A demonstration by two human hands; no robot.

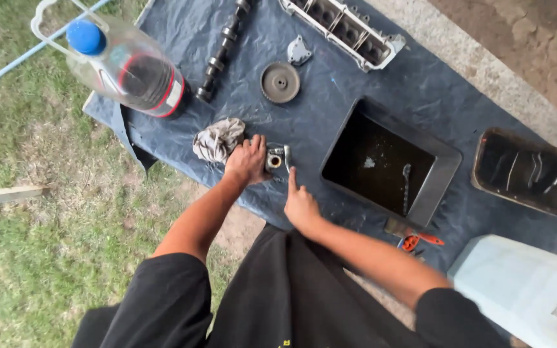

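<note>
Meanwhile left hand (246,160) clasps small metal part (274,158), right hand (300,205) fingering it; rag (218,139) beside.

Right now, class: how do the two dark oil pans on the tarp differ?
The rectangular pan sits mid-tarp near the hands, whole in view, holding dark liquid with a chain lying in it. The ribbed pan lies at the tarp's right end, cut by the frame edge, with ridges inside. Both are dark and open-topped.

tarp (369,84) dark blue | bottle cap (86,37) blue | rag (218,139) grey
</note>
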